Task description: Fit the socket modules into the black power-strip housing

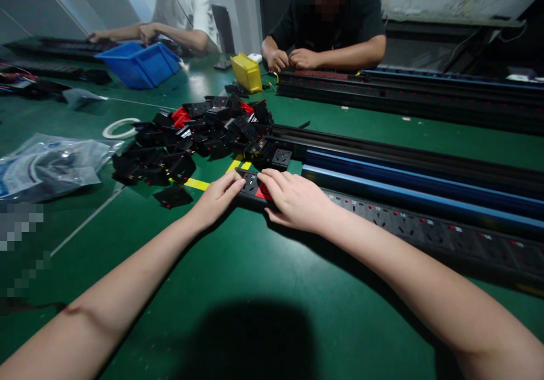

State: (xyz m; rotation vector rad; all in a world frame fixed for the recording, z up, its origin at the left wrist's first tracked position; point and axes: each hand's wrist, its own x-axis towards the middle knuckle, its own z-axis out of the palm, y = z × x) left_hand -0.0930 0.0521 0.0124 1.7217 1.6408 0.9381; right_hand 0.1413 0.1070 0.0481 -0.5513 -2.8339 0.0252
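While the right hand point(295, 199) clasps the black socket strip point(429, 229) across its width, the left hand point(216, 197) touches its end at nine o'clock, whether pinching I cannot tell. From the hands the strip's long axis runs toward three o'clock, the right nearer its bulk, along the green table point(229, 278); a module pile point(212, 136) lies at eleven and beyond, at one, is a co-worker point(329, 34).
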